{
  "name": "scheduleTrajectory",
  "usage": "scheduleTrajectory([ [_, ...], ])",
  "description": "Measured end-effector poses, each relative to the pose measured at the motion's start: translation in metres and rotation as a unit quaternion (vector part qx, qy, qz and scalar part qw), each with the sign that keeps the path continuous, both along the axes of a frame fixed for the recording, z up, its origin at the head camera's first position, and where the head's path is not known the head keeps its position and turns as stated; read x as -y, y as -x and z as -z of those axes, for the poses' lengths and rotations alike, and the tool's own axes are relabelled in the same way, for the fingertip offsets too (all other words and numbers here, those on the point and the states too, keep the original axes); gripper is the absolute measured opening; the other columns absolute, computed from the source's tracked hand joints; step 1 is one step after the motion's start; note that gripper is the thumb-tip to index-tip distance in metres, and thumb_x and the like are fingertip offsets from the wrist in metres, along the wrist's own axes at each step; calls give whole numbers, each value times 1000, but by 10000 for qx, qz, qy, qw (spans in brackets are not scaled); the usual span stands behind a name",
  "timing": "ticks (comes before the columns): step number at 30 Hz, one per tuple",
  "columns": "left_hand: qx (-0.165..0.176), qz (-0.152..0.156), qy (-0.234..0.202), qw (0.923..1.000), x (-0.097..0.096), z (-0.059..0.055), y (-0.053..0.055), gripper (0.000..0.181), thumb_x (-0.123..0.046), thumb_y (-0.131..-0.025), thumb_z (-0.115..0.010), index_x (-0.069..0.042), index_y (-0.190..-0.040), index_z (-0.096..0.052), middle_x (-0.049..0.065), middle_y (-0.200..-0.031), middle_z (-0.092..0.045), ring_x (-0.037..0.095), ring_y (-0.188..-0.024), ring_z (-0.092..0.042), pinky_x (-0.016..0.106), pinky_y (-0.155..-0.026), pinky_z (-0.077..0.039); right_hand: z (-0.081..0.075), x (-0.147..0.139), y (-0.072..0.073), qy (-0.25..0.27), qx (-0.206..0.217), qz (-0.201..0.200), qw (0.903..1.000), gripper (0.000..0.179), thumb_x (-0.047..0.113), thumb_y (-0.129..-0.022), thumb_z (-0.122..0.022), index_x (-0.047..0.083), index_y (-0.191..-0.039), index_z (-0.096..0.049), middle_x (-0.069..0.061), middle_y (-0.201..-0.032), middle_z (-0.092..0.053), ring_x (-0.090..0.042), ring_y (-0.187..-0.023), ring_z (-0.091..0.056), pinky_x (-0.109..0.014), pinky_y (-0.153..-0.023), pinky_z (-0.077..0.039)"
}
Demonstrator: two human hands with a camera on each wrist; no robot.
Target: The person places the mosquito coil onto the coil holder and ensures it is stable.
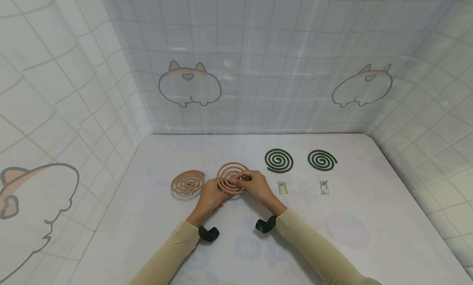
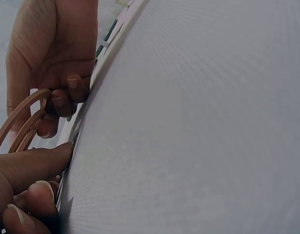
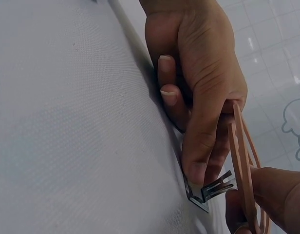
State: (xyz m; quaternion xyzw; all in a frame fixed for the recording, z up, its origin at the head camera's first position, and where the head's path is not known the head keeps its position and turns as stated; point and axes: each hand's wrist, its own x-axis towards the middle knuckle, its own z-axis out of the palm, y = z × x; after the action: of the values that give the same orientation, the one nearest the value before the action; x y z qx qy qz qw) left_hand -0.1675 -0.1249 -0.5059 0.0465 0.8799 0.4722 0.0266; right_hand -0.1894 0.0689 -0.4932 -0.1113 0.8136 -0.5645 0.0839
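A brown mosquito coil [image 1: 232,166] is held tilted above the table between both hands. My right hand [image 1: 255,185] pinches it near its centre, thumb and finger on either side of the spiral. Under the coil, my left hand [image 1: 210,196] holds a small metal coil stand [image 3: 196,195], the thumb on its flat base. The stand's raised prongs [image 3: 220,186] point at the middle of the coil. In the left wrist view the coil [image 2: 23,117] reaches up to the right hand [image 2: 52,63], over the left thumb [image 2: 38,163].
Another brown coil [image 1: 184,179] sits on a stand left of the hands. Two green coils [image 1: 278,170] [image 1: 322,168] lie at the back right. In front of them are two metal stands [image 1: 282,188] [image 1: 324,188], the right one with its prong raised. Tile-patterned curtains [image 1: 258,51] enclose the table.
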Motion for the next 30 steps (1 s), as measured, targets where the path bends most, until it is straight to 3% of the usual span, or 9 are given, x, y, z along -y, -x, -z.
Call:
scheduleTrajectory([
  [30, 63, -94, 111, 9999, 0, 1, 1, 37, -43, -80, -89, -12, -79, -69, 0, -41, -52, 10, -27, -43, 30, -29, -40, -2, 2, 0, -88, -108, 128, 9998, 14, 34, -91, -81, 22, -100, -81, 0, -81, -65, -16, -70, -51, -26, -57, -42],
])
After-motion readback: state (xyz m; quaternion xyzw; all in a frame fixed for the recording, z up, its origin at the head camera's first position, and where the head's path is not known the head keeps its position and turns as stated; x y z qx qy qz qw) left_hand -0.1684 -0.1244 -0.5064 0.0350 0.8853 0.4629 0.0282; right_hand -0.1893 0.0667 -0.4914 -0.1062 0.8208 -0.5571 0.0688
